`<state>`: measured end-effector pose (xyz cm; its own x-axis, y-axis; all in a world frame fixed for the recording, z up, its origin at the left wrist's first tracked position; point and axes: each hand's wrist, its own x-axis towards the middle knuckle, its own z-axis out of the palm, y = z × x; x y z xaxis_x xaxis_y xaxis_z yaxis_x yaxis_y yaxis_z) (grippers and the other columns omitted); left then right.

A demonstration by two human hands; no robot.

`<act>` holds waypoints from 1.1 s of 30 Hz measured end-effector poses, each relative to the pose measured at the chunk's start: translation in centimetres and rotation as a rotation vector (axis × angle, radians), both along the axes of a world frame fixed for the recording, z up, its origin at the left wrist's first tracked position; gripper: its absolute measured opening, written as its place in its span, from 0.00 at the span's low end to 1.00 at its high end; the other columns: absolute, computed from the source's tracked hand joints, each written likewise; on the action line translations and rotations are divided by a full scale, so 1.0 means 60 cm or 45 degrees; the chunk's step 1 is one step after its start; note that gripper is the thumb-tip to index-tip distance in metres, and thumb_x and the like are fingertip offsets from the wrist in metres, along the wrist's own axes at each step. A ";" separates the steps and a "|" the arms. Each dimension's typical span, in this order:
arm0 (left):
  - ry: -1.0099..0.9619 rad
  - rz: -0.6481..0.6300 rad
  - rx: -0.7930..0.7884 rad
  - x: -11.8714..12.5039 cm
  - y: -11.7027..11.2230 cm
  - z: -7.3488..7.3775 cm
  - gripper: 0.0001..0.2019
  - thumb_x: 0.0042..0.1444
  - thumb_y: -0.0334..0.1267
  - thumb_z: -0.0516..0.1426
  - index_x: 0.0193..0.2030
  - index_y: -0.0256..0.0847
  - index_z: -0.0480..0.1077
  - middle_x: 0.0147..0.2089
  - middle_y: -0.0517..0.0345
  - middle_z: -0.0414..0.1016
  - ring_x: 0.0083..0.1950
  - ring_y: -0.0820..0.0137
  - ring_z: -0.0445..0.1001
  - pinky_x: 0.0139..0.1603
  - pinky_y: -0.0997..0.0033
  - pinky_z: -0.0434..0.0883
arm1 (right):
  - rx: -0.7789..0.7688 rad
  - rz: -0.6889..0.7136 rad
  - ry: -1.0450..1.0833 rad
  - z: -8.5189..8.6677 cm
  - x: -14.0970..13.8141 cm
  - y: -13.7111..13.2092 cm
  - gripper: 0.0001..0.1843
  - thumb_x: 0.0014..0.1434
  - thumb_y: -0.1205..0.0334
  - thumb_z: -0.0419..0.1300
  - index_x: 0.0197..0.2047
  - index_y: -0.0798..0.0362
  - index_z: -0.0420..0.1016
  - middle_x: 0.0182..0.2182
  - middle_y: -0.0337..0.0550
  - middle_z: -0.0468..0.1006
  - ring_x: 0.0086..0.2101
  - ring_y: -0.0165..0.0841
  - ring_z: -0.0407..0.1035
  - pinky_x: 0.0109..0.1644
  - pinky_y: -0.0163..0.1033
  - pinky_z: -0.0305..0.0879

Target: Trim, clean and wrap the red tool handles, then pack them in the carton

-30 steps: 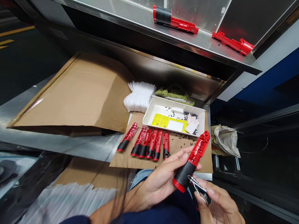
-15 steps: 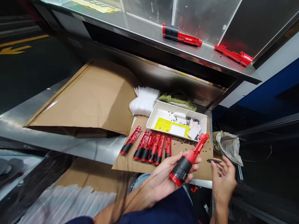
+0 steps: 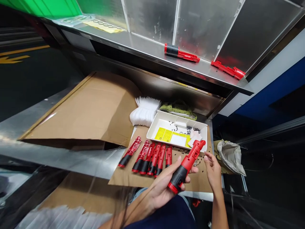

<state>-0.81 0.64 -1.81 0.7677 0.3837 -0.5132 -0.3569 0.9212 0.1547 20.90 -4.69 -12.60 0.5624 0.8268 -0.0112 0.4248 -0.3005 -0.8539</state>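
My left hand (image 3: 162, 187) grips a red tool housing with a black grip (image 3: 184, 167), tilted up to the right above a cardboard mat (image 3: 133, 178). My right hand (image 3: 213, 171) is just right of it, fingers pinched on thin metal tweezers whose tip reaches toward small black screws (image 3: 205, 156) scattered on the mat. Several matching red housings (image 3: 152, 156) lie in a row left of my hands. Behind them is a white tray (image 3: 150, 127) with yellow labels, white pads and more screws.
A large folded cardboard sheet (image 3: 95, 108) covers the steel bench at left. A stack of white pieces (image 3: 145, 109) sits behind the mat. Two red parts (image 3: 181, 54) (image 3: 227, 70) lie on the upper steel shelf. A crumpled paper bag (image 3: 230, 152) hangs at right.
My right hand moved from my lap, under the housing's black end, up to the screws on the mat. The left hand lowered and tilted the housing. The camera view rose.
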 end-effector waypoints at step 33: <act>0.383 0.226 0.845 -0.011 0.045 -0.075 0.30 0.57 0.61 0.58 0.58 0.41 0.72 0.43 0.50 0.81 0.32 0.72 0.77 0.33 0.77 0.73 | 0.326 0.087 0.052 0.123 -0.075 0.042 0.23 0.60 0.45 0.60 0.53 0.48 0.75 0.56 0.49 0.71 0.55 0.43 0.65 0.59 0.50 0.62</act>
<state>-1.46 3.34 -6.29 0.5289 0.7904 -0.3090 -0.3460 0.5333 0.7719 16.42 -2.20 -5.21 0.5088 0.8415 0.1818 0.4003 -0.0442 -0.9153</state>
